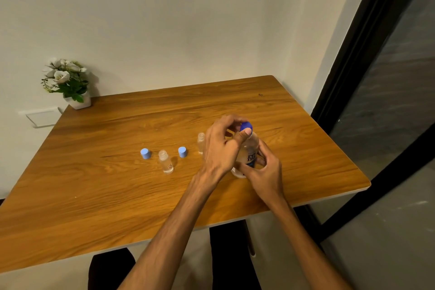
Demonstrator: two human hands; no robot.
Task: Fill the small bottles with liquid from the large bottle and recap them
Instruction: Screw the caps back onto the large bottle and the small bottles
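Note:
The large clear bottle (250,153) with dark lettering stands on the wooden table (117,195), right of centre. My right hand (266,169) grips its lower body. My left hand (223,146) pinches its dark blue cap (246,126) at the top. One small clear bottle (166,162) stands uncapped left of centre. A second uncapped small bottle (201,142) stands just behind my left hand, partly hidden. Two light blue caps lie on the table: one cap (145,153) left of the first small bottle, the other cap (182,151) between the two small bottles.
A white pot of artificial flowers (68,82) stands at the table's far left corner against the wall. A dark-framed glass door (376,101) runs along the right side. The table's front edge is near my legs.

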